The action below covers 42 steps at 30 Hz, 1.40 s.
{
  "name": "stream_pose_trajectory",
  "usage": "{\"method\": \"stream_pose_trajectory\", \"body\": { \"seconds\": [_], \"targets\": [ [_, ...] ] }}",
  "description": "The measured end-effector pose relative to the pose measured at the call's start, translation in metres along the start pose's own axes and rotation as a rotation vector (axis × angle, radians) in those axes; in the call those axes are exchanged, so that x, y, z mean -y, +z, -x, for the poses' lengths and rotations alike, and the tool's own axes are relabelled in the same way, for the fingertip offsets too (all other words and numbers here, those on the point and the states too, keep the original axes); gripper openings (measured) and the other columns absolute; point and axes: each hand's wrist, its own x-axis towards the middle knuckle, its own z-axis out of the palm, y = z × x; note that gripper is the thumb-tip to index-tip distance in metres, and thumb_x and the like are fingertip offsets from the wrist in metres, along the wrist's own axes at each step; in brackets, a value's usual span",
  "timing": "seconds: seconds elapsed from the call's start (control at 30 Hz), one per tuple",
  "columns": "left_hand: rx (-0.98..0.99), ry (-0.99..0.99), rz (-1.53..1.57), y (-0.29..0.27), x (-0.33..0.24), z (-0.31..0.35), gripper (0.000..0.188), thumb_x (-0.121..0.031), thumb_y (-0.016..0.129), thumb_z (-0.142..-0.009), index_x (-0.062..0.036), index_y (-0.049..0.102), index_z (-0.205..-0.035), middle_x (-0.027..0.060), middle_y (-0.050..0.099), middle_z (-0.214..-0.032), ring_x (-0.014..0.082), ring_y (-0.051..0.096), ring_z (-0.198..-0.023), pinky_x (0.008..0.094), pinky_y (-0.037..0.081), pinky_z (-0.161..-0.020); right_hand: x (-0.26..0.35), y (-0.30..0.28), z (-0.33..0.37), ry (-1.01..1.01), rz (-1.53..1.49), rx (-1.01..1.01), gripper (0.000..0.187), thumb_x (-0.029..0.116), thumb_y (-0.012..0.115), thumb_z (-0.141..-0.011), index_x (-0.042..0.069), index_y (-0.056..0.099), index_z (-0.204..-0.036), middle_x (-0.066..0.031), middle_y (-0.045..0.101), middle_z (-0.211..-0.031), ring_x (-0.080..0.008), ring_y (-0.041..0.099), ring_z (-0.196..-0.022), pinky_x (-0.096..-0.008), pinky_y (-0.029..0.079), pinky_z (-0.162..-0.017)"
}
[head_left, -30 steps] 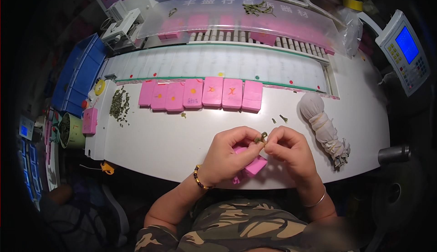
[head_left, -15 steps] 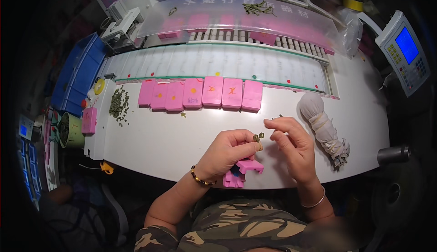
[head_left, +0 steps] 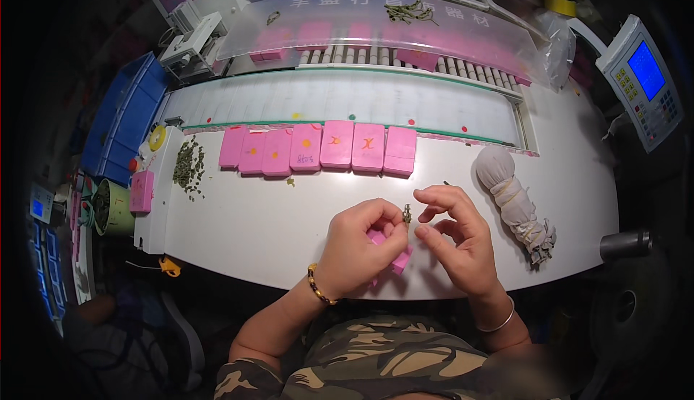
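Near the table's front, my left hand (head_left: 365, 244) is closed, thumb and forefinger pinching a small olive-green openwork piece (head_left: 407, 213) that stands up from the fingertips. A pink rubber mould piece (head_left: 402, 259) shows beneath that hand, mostly covered by it; it seems held in the palm by the other fingers. My right hand (head_left: 459, 241) hovers just to the right with curved fingers apart and nothing in them. Ahead of both hands stands a row of several pink mould blocks (head_left: 336, 145), some with coloured marks.
A heap of small green pieces (head_left: 190, 167) lies at left. A tied white cloth bundle (head_left: 512, 201) is at right. Behind the blocks runs a white belt (head_left: 325, 96) under a clear cover. A blue bin (head_left: 126, 122), green tub (head_left: 114, 208) and control panel (head_left: 642, 75) flank the table.
My left hand has turned and risen slightly, hiding more of the pink mould. My right fingers have come closer to the green piece. Coloured dots on the belt have shifted left.
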Motion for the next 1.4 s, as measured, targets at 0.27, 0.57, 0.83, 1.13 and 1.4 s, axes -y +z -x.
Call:
{"method": "stream_pose_trajectory", "body": {
  "seconds": [0.27, 0.57, 0.83, 1.13, 1.4],
  "targets": [
    [-0.204, 0.595, -0.587, 0.003, 0.008, -0.006, 0.014, -0.007, 0.071, -0.073, -0.0061, 0.061, -0.084, 0.0054, 0.054, -0.068, 0.0244, 0.056, -0.058, 0.0361, 0.044, -0.056, -0.004, 0.004, 0.004, 0.038, 0.002, -0.022, 0.036, 0.003, 0.075, -0.081, 0.004, 0.061, -0.114, -0.0056, 0.061, -0.111, -0.0086, 0.058, -0.087, -0.0188, 0.044, -0.057],
    [-0.195, 0.729, -0.762, 0.002, 0.006, -0.002, 0.030, -0.004, 0.074, -0.063, -0.0050, 0.065, -0.092, 0.0037, 0.058, -0.073, 0.0230, 0.058, -0.063, 0.0349, 0.044, -0.057, -0.006, 0.009, 0.006, 0.023, 0.032, -0.056, 0.029, 0.004, 0.075, -0.083, 0.003, 0.062, -0.109, -0.0042, 0.063, -0.104, -0.0069, 0.058, -0.081, -0.0182, 0.041, -0.052],
    [-0.205, 0.767, -0.750, 0.001, 0.005, -0.002, 0.025, -0.008, 0.072, -0.072, -0.0045, 0.065, -0.095, 0.0029, 0.056, -0.076, 0.0203, 0.057, -0.066, 0.0331, 0.042, -0.059, -0.005, 0.008, 0.006, 0.034, -0.008, -0.069, 0.018, 0.001, 0.069, -0.087, 0.002, 0.064, -0.105, -0.0039, 0.064, -0.099, -0.0069, 0.060, -0.082, -0.0184, 0.044, -0.055],
    [-0.137, 0.467, -0.385, 0.000, 0.004, -0.004, 0.015, -0.005, 0.070, -0.080, -0.0038, 0.067, -0.095, 0.0086, 0.061, -0.074, 0.0229, 0.061, -0.061, 0.0328, 0.048, -0.055, -0.008, 0.006, 0.008, 0.091, -0.123, -0.079, 0.017, 0.001, 0.066, -0.089, 0.002, 0.064, -0.106, -0.0022, 0.064, -0.101, -0.0065, 0.061, -0.088, -0.0180, 0.047, -0.062],
    [-0.072, 0.316, -0.245, -0.003, -0.001, -0.004, 0.012, -0.006, 0.067, -0.085, -0.0008, 0.068, -0.096, 0.0114, 0.064, -0.079, 0.0222, 0.063, -0.064, 0.0304, 0.050, -0.060, -0.009, 0.004, 0.008, 0.127, -0.166, -0.079, 0.017, 0.000, 0.065, -0.091, 0.002, 0.063, -0.107, -0.0029, 0.065, -0.105, -0.0061, 0.060, -0.093, -0.0180, 0.048, -0.065]
  ]
}}
